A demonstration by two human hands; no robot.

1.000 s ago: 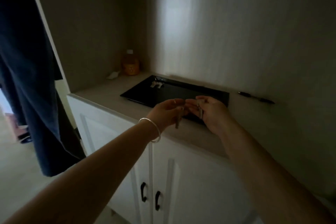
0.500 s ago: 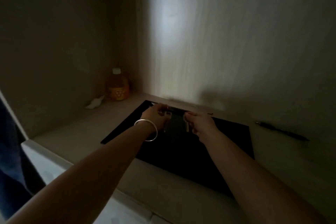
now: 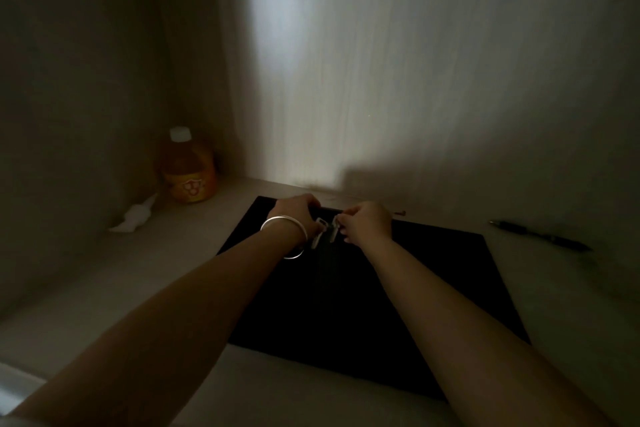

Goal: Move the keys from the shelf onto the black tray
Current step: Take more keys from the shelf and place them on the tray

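Dimly, the head view looks down into a corner alcove where a black tray (image 3: 363,305) lies on the pale tabletop (image 3: 104,288). Both forearms reach to the tray's far edge, toward twelve o'clock. The left hand (image 3: 294,213), with a silver bangle (image 3: 284,236) at the wrist, is closed with its fingers curled down on pale metal pieces; the right hand (image 3: 365,220) pinches the same cluster from the three o'clock side. These look like the keys (image 3: 325,230), low over or touching the tray's far strip; the light is too poor to tell whether they rest on it. An orange bottle (image 3: 187,170) stands in the corner at ten o'clock with a crumpled white scrap (image 3: 135,217) near it, and a dark pen (image 3: 540,236) lies on the tabletop at two o'clock, off the tray. By the look of it, this is the set-down step. Next, both hands would need to loosen and lift straight away without dragging the keys over the edge.
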